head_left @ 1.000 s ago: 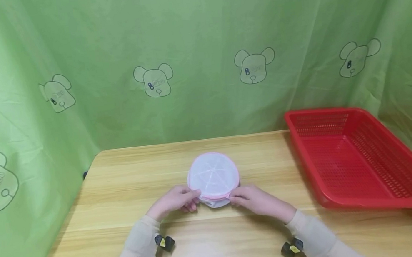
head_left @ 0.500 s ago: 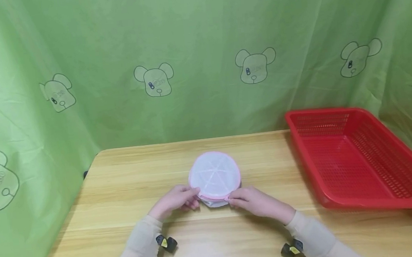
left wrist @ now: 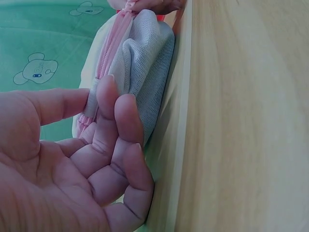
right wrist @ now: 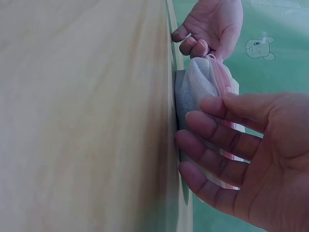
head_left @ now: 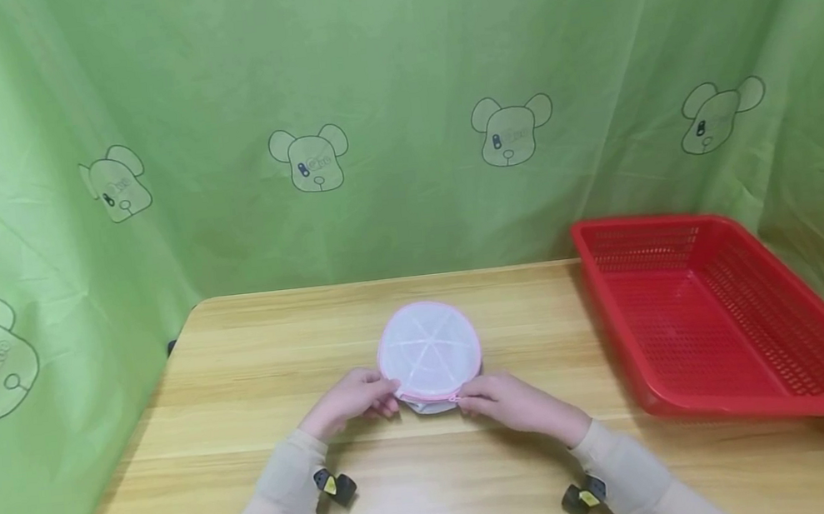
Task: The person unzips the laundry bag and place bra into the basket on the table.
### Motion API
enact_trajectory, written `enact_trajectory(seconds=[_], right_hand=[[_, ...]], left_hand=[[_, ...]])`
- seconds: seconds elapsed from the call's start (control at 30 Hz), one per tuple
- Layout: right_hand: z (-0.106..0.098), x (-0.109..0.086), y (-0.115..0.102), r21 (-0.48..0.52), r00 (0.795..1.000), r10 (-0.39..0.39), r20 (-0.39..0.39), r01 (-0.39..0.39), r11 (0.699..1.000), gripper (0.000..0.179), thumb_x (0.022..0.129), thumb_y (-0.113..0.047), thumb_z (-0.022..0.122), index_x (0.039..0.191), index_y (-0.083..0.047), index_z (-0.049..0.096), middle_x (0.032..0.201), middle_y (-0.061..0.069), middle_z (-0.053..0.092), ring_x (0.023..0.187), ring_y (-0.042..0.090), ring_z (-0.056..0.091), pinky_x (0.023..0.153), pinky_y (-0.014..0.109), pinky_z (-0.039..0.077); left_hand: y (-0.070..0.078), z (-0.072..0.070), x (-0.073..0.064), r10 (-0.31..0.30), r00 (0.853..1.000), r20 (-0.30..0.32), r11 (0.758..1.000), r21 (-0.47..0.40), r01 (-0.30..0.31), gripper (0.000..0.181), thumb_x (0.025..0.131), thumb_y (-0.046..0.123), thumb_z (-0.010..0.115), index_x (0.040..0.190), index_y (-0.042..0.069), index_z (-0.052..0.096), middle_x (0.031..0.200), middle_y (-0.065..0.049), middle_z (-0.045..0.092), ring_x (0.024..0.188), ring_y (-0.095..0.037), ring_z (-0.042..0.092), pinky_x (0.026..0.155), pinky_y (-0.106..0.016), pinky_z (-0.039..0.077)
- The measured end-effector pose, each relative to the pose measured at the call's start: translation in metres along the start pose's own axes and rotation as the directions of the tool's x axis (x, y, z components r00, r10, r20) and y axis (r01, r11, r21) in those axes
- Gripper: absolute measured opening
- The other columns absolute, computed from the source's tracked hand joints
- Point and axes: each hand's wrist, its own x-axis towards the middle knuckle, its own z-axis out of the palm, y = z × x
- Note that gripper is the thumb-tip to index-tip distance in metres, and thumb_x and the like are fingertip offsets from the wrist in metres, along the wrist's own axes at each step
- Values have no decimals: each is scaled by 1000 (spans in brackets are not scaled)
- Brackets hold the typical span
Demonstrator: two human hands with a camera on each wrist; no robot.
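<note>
A round, pale mesh zip bag (head_left: 429, 346) with pink trim and seams radiating over its top sits on the table between my hands. Its side is grey mesh fabric, creased in the left wrist view, and a pink zipper (left wrist: 110, 48) runs around the rim. With thumb and index finger my left hand (head_left: 355, 399) pinches the small fabric tab (left wrist: 91, 104) at one end of the zipper. My right hand (head_left: 514, 403) pinches the zipper at the front right of the rim, around the pull (head_left: 455, 399); its other fingers extend alongside the bag.
A large red plastic basket (head_left: 629, 351) with perforated walls stands at the right of the wooden table (head_left: 255, 340). Green curtain (head_left: 391, 58) with bear-head prints hangs behind and at both sides.
My right fingertips have shifted very slightly left along the bag's front rim. My left hand keeps its pinch in the same place.
</note>
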Motion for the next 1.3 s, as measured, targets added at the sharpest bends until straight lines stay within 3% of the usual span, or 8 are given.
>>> enact_trajectory(seconds=[0.73,0.97,1.3], right_hand=[[-11,-3,7,11,1000,21,1,-21,1000,17,97,-23,57,95,-14,71,74,-2,61,71,1,51,72,23,49],[-16,-5,12,11,999,44,2,-44,999,17,97,-23,57,103,-17,72,84,-4,67,83,3,58,82,28,52],[-21,-5,15,8,1000,25,-5,-25,1000,18,97,-21,57,101,-13,72,74,-4,61,74,1,54,76,25,51]], left_hand=[[-1,-1,-1,-5,1000,-11,1000,4,5,26,96,25,57,94,1,67,72,1,66,67,-10,62,65,-23,50],[-2,-1,0,-5,1000,-9,1000,1,5,26,95,25,57,94,1,67,73,1,66,67,-10,63,65,-23,50],[-1,0,1,-8,1000,-15,1000,8,8,25,95,24,57,93,1,67,71,1,66,67,-10,62,64,-23,50]])
